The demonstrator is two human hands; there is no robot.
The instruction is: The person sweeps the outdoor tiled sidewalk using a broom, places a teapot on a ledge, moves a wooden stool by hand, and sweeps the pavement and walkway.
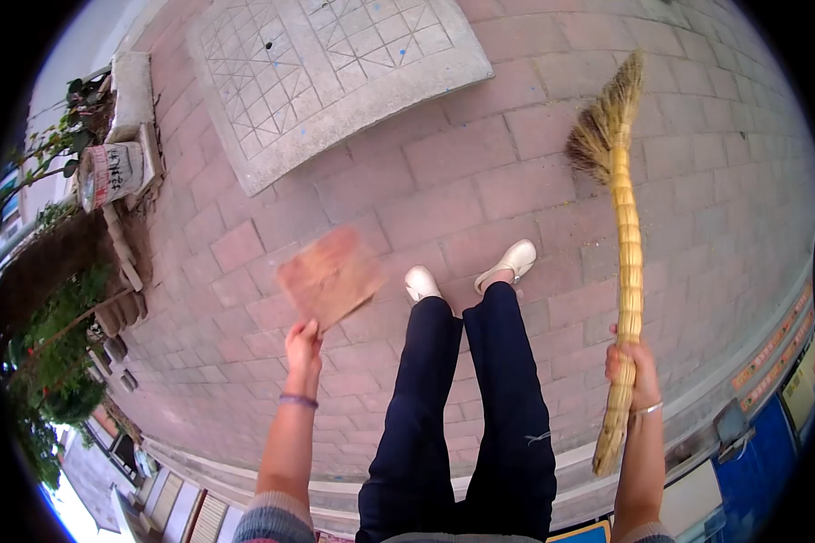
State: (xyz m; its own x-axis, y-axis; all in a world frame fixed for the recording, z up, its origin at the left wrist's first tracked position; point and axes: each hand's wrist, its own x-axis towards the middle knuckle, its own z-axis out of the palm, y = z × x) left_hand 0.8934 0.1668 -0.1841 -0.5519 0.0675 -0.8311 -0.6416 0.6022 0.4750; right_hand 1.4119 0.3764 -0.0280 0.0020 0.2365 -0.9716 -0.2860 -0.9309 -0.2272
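My left hand (pixel 303 351) pinches the near corner of a flat, square reddish-brown board (pixel 330 276). Motion blurs its face, so I cannot make out whether it is wood or cardboard. My right hand (pixel 641 369) is wrapped round the lower handle of a straw broom (pixel 628 237). The broom stands out lengthwise ahead of me, with its dark, fanned bristles (pixel 608 122) at the far end. Both hands are apart, one on each side of my legs.
Pinkish paving bricks (pixel 444 199) cover the ground under my pale shoes (pixel 509 262). A stone slab (pixel 371 90) with carved grid lines lies ahead. At the left are a lettered pot (pixel 110 174), plants (pixel 63 362) and stones; along the right edge, a blue object (pixel 756 462).
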